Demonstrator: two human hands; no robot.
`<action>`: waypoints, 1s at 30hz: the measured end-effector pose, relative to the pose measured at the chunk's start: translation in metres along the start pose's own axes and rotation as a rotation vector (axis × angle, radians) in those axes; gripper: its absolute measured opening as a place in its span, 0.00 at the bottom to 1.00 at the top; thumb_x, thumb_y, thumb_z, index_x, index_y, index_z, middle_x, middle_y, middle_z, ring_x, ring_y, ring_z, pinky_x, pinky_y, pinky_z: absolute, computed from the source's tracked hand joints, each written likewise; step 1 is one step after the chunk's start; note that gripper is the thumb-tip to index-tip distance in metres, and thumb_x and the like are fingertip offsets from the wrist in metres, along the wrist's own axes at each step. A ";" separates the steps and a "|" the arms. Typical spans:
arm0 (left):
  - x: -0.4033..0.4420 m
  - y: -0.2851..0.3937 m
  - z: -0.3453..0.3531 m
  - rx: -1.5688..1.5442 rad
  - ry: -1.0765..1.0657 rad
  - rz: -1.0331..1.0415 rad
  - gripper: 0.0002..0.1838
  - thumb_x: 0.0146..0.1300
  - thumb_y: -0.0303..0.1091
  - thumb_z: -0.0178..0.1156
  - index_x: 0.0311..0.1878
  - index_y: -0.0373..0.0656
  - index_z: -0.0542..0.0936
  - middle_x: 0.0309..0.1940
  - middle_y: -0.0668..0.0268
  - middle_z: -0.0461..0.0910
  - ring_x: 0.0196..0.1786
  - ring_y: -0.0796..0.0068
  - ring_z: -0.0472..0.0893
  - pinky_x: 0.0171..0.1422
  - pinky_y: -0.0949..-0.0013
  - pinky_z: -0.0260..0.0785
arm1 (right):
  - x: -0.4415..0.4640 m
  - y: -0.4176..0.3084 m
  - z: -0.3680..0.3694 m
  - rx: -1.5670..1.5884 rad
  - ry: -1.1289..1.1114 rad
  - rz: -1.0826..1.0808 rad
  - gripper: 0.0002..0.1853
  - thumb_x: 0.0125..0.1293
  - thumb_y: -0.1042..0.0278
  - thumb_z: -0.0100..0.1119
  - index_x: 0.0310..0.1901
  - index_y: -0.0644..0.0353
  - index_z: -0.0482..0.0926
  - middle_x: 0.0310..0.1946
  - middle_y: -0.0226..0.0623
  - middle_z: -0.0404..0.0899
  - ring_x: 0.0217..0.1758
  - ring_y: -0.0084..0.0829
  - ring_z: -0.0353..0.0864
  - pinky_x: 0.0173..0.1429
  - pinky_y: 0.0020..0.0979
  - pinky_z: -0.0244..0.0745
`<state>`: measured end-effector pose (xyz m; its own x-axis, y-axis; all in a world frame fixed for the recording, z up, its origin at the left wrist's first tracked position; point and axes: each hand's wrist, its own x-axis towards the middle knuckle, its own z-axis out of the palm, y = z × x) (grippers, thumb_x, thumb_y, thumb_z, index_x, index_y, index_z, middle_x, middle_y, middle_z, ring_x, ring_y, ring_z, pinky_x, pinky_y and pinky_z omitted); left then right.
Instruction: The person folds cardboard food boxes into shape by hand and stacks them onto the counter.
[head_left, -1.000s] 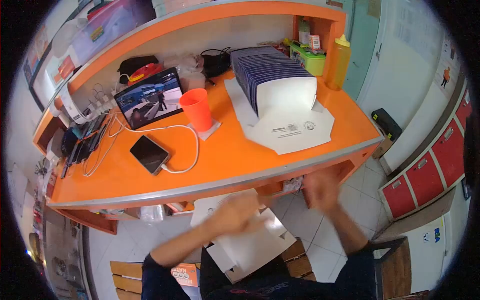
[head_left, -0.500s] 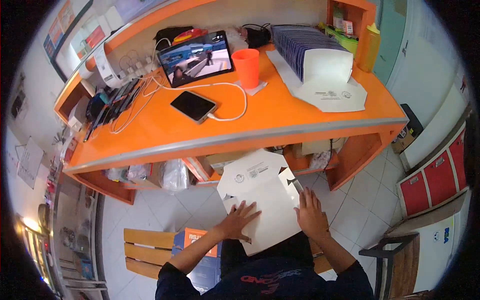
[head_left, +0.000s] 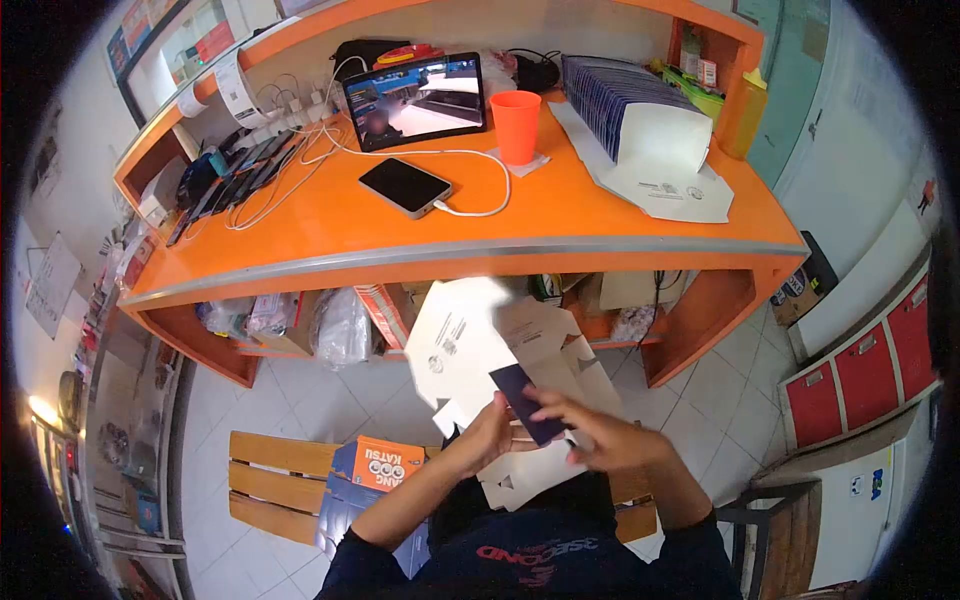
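Observation:
An unfolded cardboard box blank (head_left: 455, 345) lies over my lap, white inside and printed with small black marks. A narrow dark blue side panel of it (head_left: 527, 403) stands turned up between my hands. My left hand (head_left: 487, 440) grips this panel's left side with bent fingers. On the other side, my right hand (head_left: 608, 437) has its fingers curled at the panel's right edge; they are slightly blurred. More white flaps (head_left: 560, 340) of the blank spread out beyond my hands.
On the orange desk (head_left: 330, 240) are a phone (head_left: 406, 187) on a white cable, a tablet (head_left: 418, 100), an orange cup (head_left: 515, 127) and a stack of dark blue box blanks (head_left: 630, 105). Printed blue-orange boxes (head_left: 375, 480) lie on the wooden bench (head_left: 280, 470) at my left.
Both hands have lifted from lying flat on the white sheet and come together at its middle. A dark blue panel is now folded up between them. The camera view has shifted slightly.

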<state>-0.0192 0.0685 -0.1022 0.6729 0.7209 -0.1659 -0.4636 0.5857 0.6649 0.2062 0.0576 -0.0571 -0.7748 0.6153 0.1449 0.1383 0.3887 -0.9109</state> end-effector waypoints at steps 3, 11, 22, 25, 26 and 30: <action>-0.023 0.011 0.023 0.143 0.302 0.028 0.21 0.71 0.44 0.50 0.59 0.39 0.68 0.56 0.57 0.74 0.56 0.64 0.78 0.62 0.59 0.73 | 0.005 -0.023 0.019 -0.078 -0.049 -0.042 0.41 0.61 0.61 0.64 0.71 0.55 0.51 0.73 0.49 0.44 0.77 0.44 0.44 0.76 0.42 0.48; -0.075 -0.005 0.028 -0.215 0.244 0.235 0.12 0.69 0.26 0.52 0.54 0.35 0.74 0.49 0.59 0.80 0.52 0.69 0.80 0.55 0.66 0.77 | 0.009 -0.041 0.044 -0.346 0.189 -0.356 0.36 0.50 0.59 0.69 0.64 0.49 0.70 0.69 0.43 0.59 0.69 0.47 0.64 0.69 0.43 0.66; -0.065 0.010 0.061 0.100 0.352 0.659 0.08 0.69 0.23 0.51 0.49 0.37 0.74 0.41 0.62 0.80 0.41 0.79 0.79 0.45 0.75 0.72 | 0.046 -0.052 0.040 -0.617 0.461 -0.476 0.35 0.56 0.60 0.66 0.64 0.65 0.67 0.68 0.55 0.58 0.67 0.59 0.61 0.69 0.51 0.63; -0.046 0.017 0.078 0.168 0.352 0.703 0.12 0.70 0.23 0.50 0.54 0.35 0.73 0.40 0.65 0.80 0.39 0.83 0.77 0.42 0.79 0.69 | 0.054 -0.046 0.045 -0.611 0.610 -0.411 0.33 0.58 0.63 0.63 0.64 0.66 0.66 0.68 0.56 0.56 0.68 0.61 0.59 0.70 0.52 0.59; -0.040 0.019 0.083 0.199 0.355 0.694 0.13 0.70 0.22 0.49 0.55 0.35 0.73 0.41 0.65 0.79 0.40 0.84 0.77 0.42 0.79 0.69 | 0.056 -0.045 0.047 -0.609 0.662 -0.407 0.31 0.63 0.66 0.57 0.66 0.66 0.63 0.69 0.58 0.53 0.70 0.60 0.56 0.71 0.52 0.55; -0.032 -0.001 0.065 0.428 0.270 0.633 0.18 0.70 0.24 0.47 0.62 0.33 0.69 0.47 0.67 0.76 0.46 0.83 0.74 0.48 0.79 0.66 | 0.062 -0.049 0.063 -0.501 0.922 -0.192 0.29 0.68 0.68 0.46 0.70 0.67 0.57 0.68 0.62 0.51 0.69 0.57 0.54 0.71 0.48 0.49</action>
<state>-0.0026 0.0208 -0.0501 0.1688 0.9649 0.2014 -0.4122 -0.1165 0.9036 0.1122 0.0332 -0.0282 -0.0740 0.7137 0.6965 0.4642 0.6428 -0.6094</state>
